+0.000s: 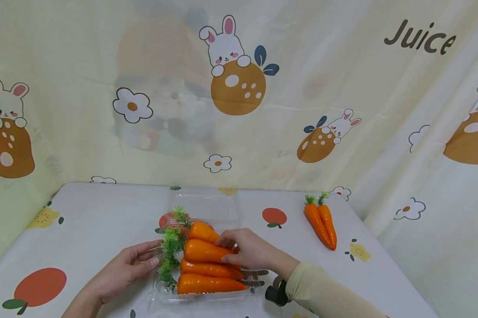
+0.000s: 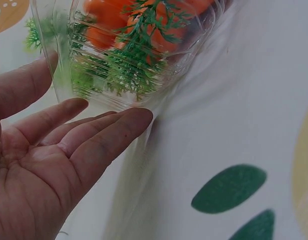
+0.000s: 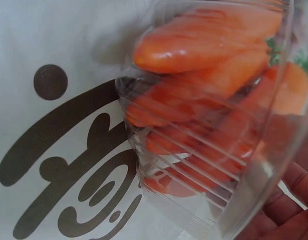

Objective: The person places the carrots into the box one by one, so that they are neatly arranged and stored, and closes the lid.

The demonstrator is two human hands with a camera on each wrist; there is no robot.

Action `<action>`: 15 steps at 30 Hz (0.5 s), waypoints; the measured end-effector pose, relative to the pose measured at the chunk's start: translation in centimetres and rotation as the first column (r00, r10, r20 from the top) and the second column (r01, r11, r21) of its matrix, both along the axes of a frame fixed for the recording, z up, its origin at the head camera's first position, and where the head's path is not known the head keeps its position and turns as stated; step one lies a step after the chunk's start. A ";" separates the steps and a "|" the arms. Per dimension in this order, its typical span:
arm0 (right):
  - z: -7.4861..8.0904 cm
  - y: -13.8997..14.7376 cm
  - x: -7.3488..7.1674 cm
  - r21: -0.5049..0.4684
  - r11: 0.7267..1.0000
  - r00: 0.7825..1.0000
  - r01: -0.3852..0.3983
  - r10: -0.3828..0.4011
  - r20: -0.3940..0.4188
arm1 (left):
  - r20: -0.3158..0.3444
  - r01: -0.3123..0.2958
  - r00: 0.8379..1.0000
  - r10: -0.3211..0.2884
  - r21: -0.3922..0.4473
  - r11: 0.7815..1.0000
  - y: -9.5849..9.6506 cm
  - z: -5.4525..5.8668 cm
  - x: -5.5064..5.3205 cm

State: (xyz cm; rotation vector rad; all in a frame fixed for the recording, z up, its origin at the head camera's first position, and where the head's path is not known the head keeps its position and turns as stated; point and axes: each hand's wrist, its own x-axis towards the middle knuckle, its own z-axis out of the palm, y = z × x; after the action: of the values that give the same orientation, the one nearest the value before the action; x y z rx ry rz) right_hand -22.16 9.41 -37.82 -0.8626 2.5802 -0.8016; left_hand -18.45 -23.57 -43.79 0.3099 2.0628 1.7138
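A clear plastic clamshell box (image 1: 155,291) holds several glossy orange carrots, their feathery green tops (image 1: 169,243) toward its left side. My right hand (image 1: 248,249) reaches over the box's right side and pinches a carrot (image 1: 203,251) near its tapered end, thumb below and fingers above. In the right wrist view, carrots (image 3: 209,40) show through the ribbed clear wall, and part of the right hand (image 3: 289,210) is behind it. At the box's left side, my left hand (image 1: 129,267) has its fingers extended. In the left wrist view, its fingertips (image 2: 138,117) are right at the wall beside the green tops.
The box's clear lid (image 1: 203,205) lies folded back behind it. Two more carrots (image 1: 320,223) lie side by side at the table's back right. A printed white cloth (image 1: 104,216) covers the table, and a patterned curtain (image 1: 163,145) hangs along the back.
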 end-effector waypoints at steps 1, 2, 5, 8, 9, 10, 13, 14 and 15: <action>0.0 0.0 0.0 0.004 1.000 1.000 0.005 -0.005 -0.001 | -0.002 0.001 1.000 -0.001 0.000 1.000 0.0 0.0 0.0; 0.0 0.0 0.0 0.008 1.000 1.000 0.009 -0.009 -0.004 | -0.004 0.002 1.000 -0.002 0.000 1.000 0.0 0.0 0.0; 0.0 0.1 -0.1 0.026 0.999 1.000 0.024 -0.024 -0.016 | -0.007 0.001 1.000 -0.001 -0.002 1.000 0.0 0.0 0.0; 0.0 0.2 -0.1 0.043 0.999 0.999 0.032 -0.031 -0.031 | -0.009 0.000 1.000 0.000 -0.004 1.000 0.0 0.0 0.0; 0.1 0.2 0.0 0.046 0.998 0.999 0.033 -0.032 -0.034 | -0.011 0.000 1.000 0.000 -0.003 1.000 0.0 0.0 0.0; 0.1 0.2 0.0 0.048 0.998 0.999 0.035 -0.033 -0.035 | -0.012 0.001 1.000 -0.001 -0.003 1.000 0.0 0.0 0.1; 0.1 0.3 0.0 0.049 0.998 0.999 0.035 -0.033 -0.040 | -0.016 0.006 1.000 -0.006 0.003 1.000 0.0 -0.1 0.1; 0.1 0.3 0.0 0.050 0.998 0.999 0.036 -0.034 -0.043 | -0.019 0.008 1.000 -0.008 0.006 1.000 0.0 -0.1 0.1; 0.1 0.3 0.0 0.049 0.998 0.998 0.036 -0.034 -0.044 | -0.021 0.010 1.000 -0.010 0.008 1.000 0.0 -0.1 0.1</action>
State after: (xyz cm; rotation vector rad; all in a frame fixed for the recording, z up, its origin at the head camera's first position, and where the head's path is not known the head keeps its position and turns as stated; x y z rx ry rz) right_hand -22.15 9.69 -37.67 -0.8306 2.6481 -0.7325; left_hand -18.39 -23.60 -43.89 0.3414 2.0658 1.7209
